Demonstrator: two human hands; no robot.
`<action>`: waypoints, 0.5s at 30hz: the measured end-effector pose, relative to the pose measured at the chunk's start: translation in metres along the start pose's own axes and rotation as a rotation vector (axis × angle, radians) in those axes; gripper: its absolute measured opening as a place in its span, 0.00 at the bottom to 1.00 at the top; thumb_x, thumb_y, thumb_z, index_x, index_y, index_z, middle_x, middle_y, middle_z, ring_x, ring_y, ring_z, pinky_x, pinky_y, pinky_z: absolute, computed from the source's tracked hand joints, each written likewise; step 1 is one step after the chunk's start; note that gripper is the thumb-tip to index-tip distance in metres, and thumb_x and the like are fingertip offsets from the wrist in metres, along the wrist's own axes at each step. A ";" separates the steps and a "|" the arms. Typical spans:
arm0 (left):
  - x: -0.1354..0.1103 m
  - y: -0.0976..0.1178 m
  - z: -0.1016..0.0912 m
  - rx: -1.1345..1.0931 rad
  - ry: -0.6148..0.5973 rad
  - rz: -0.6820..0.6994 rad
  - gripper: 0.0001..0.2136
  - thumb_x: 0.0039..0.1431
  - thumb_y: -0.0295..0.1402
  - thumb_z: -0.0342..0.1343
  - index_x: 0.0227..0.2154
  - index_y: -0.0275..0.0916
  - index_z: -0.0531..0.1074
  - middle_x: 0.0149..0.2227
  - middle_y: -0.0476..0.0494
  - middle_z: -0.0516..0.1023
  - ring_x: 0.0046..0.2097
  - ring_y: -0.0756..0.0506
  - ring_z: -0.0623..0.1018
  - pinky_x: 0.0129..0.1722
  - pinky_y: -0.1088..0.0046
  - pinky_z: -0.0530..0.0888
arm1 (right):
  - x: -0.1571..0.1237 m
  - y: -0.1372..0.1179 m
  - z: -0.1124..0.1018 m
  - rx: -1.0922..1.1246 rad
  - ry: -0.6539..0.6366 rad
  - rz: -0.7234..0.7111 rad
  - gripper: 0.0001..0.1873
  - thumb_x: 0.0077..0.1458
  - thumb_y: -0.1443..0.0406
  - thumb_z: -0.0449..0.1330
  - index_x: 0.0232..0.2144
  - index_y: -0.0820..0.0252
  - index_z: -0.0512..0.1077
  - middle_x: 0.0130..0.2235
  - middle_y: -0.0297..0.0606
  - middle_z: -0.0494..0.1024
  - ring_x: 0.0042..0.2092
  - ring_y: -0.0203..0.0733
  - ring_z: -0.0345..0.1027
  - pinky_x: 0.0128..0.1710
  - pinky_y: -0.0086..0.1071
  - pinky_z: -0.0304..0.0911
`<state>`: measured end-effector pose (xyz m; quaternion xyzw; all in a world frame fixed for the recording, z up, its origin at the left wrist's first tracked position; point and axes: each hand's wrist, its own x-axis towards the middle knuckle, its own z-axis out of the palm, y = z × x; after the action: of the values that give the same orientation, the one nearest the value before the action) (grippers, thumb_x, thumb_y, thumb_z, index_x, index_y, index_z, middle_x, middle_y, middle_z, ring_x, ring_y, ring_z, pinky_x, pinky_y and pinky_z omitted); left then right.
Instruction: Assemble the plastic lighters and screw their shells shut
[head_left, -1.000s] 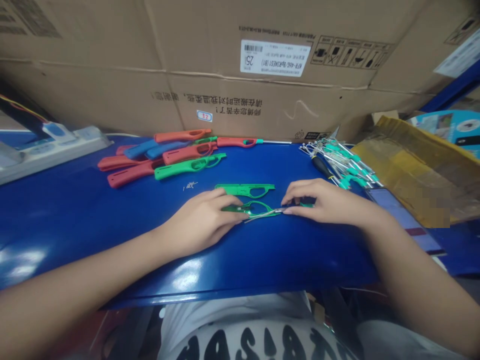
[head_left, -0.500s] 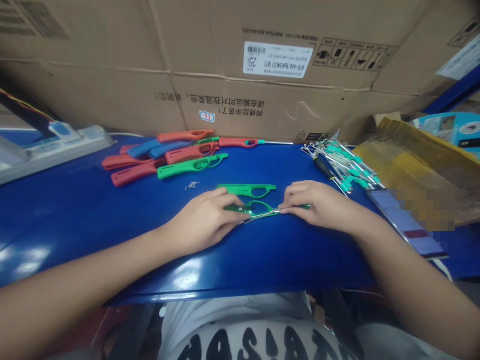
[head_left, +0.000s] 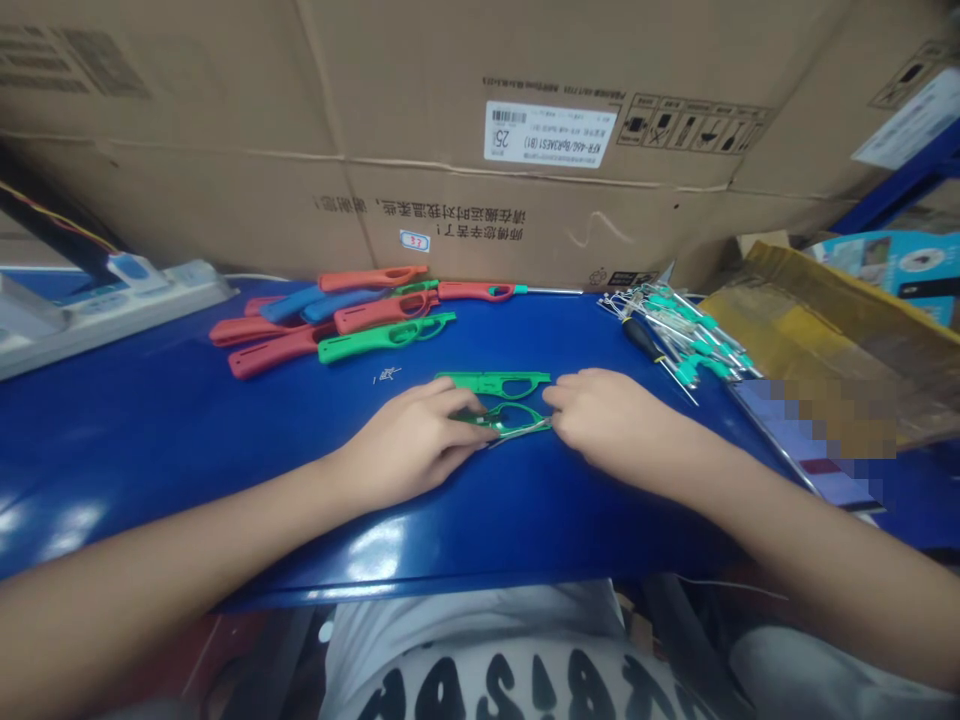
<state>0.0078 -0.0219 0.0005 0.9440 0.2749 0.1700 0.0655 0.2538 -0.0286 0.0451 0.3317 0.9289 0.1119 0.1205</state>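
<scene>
Green Shell, Lying Lengthwise Between Two Hands

Item 1: near green shell (head_left: 519,405), one piece, looped toward its right end. It is lying on the blue table (head_left: 480,530) directly between my fingers, its long axis running left to right, roughly along the table's front edge.

Item 2: my left hand (head_left: 420,430). Its thumb and fingers are closing firmly on the shell's left end and covering much of it.

Item 3: my right hand (head_left: 611,415). Its fingers are curling inward, the tips seeming to touch the shell's right end. The back of the hand is hiding the grip, so I cannot tell whether they are pinching anything. Neither hand is clearly nearer: each is meeting an opposite end.

Item 4: thin metal strip (head_left: 519,434), lying along the loop's near edge and slanting toward me at its left end.

Item 5: far green shell (head_left: 480,383), resting just beyond the first, nearly parallel, its left end partly hiding behind my left hand.

Item 6: small pale pins (head_left: 386,376), scattering near my left hand's far side.

Item 7: black-handled screwdriver (head_left: 641,340), lying beyond my right hand, beside a heap of metal rods (head_left: 694,330) with turquoise fittings.
</scene>
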 end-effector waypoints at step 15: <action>-0.001 -0.001 0.000 0.015 -0.010 -0.030 0.12 0.71 0.34 0.51 0.49 0.47 0.79 0.48 0.44 0.78 0.48 0.41 0.75 0.46 0.65 0.74 | -0.015 0.020 0.010 0.348 0.121 0.152 0.09 0.60 0.61 0.63 0.38 0.59 0.79 0.40 0.40 0.79 0.42 0.45 0.72 0.40 0.36 0.59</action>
<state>0.0061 -0.0215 -0.0005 0.9410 0.2901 0.1625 0.0624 0.2798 -0.0214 0.0435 0.4093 0.9121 -0.0218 -0.0035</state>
